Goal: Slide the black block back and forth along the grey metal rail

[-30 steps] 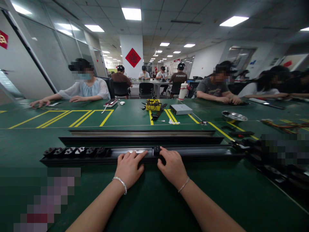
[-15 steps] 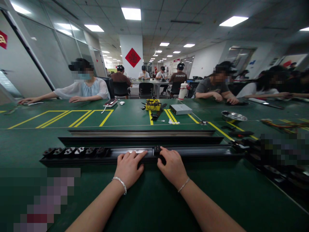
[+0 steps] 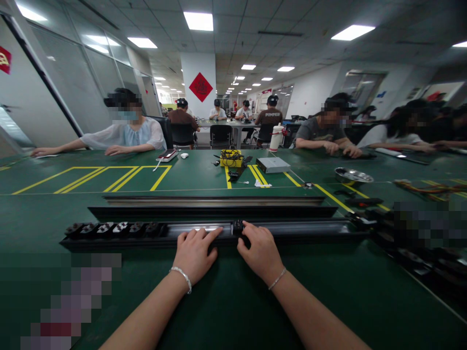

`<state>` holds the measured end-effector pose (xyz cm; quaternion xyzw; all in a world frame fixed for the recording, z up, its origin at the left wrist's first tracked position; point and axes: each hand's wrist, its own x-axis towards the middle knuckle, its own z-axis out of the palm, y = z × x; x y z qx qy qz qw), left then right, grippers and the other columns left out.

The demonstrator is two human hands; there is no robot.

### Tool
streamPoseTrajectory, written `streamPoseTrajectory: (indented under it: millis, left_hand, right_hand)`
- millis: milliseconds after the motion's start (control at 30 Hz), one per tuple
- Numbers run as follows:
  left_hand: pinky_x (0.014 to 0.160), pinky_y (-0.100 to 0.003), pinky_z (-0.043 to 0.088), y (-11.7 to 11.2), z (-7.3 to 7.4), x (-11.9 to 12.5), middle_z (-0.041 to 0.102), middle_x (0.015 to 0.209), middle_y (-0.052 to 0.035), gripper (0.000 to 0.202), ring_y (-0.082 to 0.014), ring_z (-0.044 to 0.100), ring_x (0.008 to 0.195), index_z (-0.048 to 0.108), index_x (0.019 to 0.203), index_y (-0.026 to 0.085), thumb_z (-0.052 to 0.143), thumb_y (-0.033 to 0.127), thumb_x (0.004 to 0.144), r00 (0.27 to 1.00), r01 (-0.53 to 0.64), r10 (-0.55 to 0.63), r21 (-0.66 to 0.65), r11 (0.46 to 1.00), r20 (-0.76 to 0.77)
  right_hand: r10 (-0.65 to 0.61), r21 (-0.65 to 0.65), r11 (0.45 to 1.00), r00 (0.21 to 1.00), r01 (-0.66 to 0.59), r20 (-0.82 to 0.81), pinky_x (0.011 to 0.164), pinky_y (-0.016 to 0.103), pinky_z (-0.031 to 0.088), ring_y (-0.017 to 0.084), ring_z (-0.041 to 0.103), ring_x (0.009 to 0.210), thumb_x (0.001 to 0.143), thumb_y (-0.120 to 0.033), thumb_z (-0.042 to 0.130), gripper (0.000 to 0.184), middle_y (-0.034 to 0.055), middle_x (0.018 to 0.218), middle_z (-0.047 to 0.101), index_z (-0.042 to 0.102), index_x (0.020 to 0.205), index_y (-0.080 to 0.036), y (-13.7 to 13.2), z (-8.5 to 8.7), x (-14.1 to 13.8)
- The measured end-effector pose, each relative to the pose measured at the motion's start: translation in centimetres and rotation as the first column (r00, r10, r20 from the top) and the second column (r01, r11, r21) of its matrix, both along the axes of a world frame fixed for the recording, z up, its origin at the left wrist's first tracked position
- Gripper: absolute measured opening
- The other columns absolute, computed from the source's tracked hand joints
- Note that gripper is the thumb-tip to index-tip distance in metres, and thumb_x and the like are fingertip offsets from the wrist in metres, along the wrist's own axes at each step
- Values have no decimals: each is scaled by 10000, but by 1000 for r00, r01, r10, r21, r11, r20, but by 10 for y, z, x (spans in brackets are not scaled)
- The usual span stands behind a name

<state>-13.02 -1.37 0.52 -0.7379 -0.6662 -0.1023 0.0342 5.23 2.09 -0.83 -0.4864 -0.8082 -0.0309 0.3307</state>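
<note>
Barely a thing has shifted at the middle of the frame this past second: the left hand (image 3: pixel 194 253) and the right hand (image 3: pixel 263 249) have stayed where they were, and so has the little black block (image 3: pixel 237 227) between them. I'd take that as careful pressing or lining up at one spot, with the block's position unchanged. It sits in the long black channel (image 3: pixel 314 227), just right of centre.

The right index fingertip is against the block's right side, its thumb lower and apart from it; whether those fingers pinch the block, I can't tell from here. The left fingers grip nothing: they're spread, index pointing right along the channel, thumb well away from it.

What has really moved is the co-worker in pale blue (image 3: pixel 129 133), upper left, whose arm now stretches further toward the left edge.

A row of six modules (image 3: pixel 120 227) fills the channel's left end. Just beyond lie a black rail (image 3: pixel 211 211) and a thin strip (image 3: pixel 215 200); past them on the green surface (image 3: pixel 204 311) are a yellow box (image 3: pixel 231 159) wound with cable, a grey box (image 3: pixel 273 165) and a metal dish (image 3: pixel 353 175). Nothing blocks the hands, though dark parts (image 3: pixel 416 262) crowd the channel's right end, too dim to make out.
</note>
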Motion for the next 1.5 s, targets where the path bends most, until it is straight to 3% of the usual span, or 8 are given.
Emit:
streamPoseTrajectory:
  millis: [600, 1300, 1400, 1500]
  left_hand:
    - [840, -393, 259, -1, 2, 0, 573, 997, -7, 469, -206, 469, 959, 394, 1243, 412, 427, 331, 782, 1000, 11, -11, 8, 1000, 3]
    - [843, -392, 252, -2, 0, 0, 570, 1003, -7, 469, -203, 466, 961, 397, 1242, 408, 425, 313, 784, 1000, 15, -15, 25, 1000, 1]
    - [852, -394, 248, -2, 1, 0, 570, 1010, -8, 464, -202, 464, 971, 398, 1241, 407, 422, 311, 788, 1000, 11, -11, 19, 1000, 1]
    - [856, -393, 248, -1, 2, 1, 570, 1016, -9, 467, -200, 465, 973, 396, 1243, 406, 423, 308, 788, 1000, 0, 0, -6, 1000, 2]
  right_hand:
    - [-24, 13, 1000, 1000, 24, -7, 807, 296, 370, 167, 551, 851, 808, -216, 454, 140, 56, 849, 625, 537, 698, -187, 4, 2, 5]
    - [-57, -13, 998, 997, 56, -52, 849, 333, 376, 196, 537, 926, 793, -218, 468, 80, 83, 933, 605, 529, 773, -171, 3, 1, 3]
    - [-65, -5, 998, 994, 65, -82, 825, 338, 395, 197, 543, 884, 790, -231, 473, 118, 83, 909, 602, 547, 846, -160, 2, 0, 3]
    - [-54, 21, 998, 996, 56, -66, 825, 344, 403, 198, 534, 912, 800, -233, 459, 279, 88, 1017, 572, 549, 1059, -181, 2, 1, 4]
